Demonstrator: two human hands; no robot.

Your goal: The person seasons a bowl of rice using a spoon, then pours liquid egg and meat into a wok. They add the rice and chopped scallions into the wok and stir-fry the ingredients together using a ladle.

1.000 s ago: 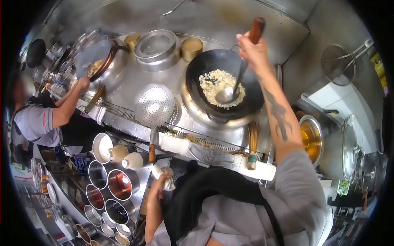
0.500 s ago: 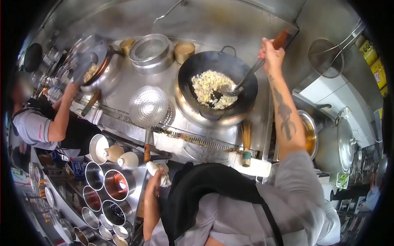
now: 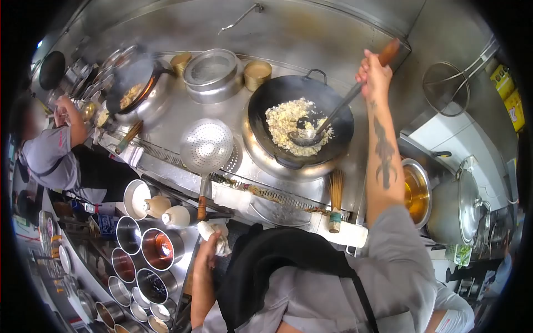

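My right hand (image 3: pixel 375 75) is closed around the wooden handle of a long cooking ladle (image 3: pixel 340 109), held high at the right of a black wok (image 3: pixel 341 125). The ladle's bowl rests in the pale yellow, chopped food (image 3: pixel 283 119) at the wok's bottom, which looks like scrambled egg or fried rice. Low at the left, my left hand (image 3: pixel 209 251) grips a bunched white cloth (image 3: pixel 217 237). Just above that hand is the wooden handle of a perforated strainer (image 3: pixel 206 145), which lies on the steel stove top.
A bamboo brush (image 3: pixel 335 201) stands in front of the wok. Metal pots of sauces (image 3: pixel 161 248) and two plastic bottles (image 3: pixel 176 217) are at the left. A co-worker (image 3: pixel 53 155) stands by another wok (image 3: pixel 158 75). A basin of amber liquid (image 3: pixel 417 194) lies right of my arm.
The ladle's bowl has shifted within the wok, and the food has spread differently around it. The co-worker's hands have moved away from the other wok. My left hand still holds the cloth.
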